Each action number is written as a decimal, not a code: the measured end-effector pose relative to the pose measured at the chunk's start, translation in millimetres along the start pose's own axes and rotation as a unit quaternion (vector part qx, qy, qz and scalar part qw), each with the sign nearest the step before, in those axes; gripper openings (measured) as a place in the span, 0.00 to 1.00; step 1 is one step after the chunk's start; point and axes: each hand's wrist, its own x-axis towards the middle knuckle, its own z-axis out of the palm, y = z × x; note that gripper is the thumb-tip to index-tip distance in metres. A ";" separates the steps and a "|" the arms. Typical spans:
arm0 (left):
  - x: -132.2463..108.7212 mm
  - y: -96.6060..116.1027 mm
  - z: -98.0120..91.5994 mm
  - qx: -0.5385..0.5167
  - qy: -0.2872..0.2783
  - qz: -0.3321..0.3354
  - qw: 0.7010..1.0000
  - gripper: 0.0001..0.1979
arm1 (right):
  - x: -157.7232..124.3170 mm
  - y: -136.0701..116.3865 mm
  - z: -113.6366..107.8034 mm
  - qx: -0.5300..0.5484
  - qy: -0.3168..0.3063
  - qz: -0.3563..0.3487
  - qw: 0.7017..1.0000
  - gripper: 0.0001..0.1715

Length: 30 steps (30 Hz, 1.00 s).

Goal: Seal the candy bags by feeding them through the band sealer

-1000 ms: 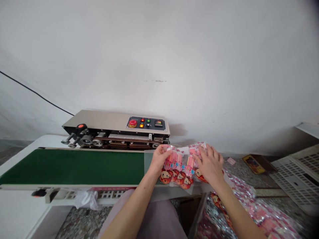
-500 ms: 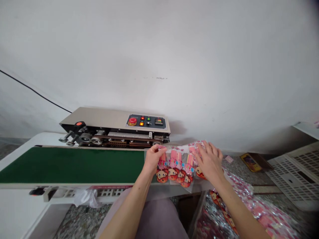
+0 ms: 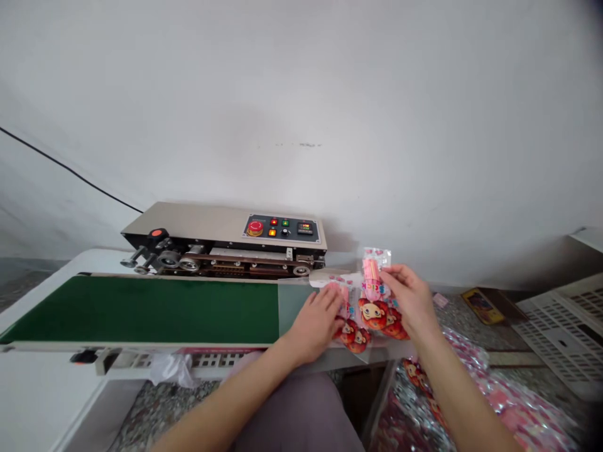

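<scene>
Pink, glossy packet (image 3: pixel 371 285) raised now, pinched in the right hand (image 3: pixel 411 300), which lay flat moments ago! It overlaps crinkly, round-bottomed packets (image 3: pixel 357 340); the left hand (image 3: pixel 316 323) has slid rightward, flattened over them, beside the smooth green belt (image 3: pixel 141 311).

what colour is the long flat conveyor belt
The long, flat conveyor belt is plain dark green, as the head view shows.

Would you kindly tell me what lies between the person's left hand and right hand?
In the head view, pink packets with red cartoon faces lie between the left hand, resting on some, and the right hand, holding one.
</scene>
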 end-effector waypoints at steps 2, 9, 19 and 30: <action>-9.6 -5.2 7.9 0.112 -0.067 0.075 0.989 0.32 | -2.7 -1.2 -4.5 0.016 -0.015 0.022 1.000 0.21; -23.6 -14.6 14.4 0.225 -0.033 0.024 0.973 0.32 | -13.8 -5.0 2.5 0.011 -0.048 0.037 0.998 0.21; -39.5 -18.2 -1.2 0.258 -0.020 -0.061 0.964 0.30 | -2.2 26.0 19.6 -0.144 -0.100 0.030 0.984 0.20; -20.4 -12.3 -34.5 0.218 -0.046 -0.018 0.975 0.25 | -26.2 14.2 67.3 -0.439 -0.161 -0.069 0.881 0.28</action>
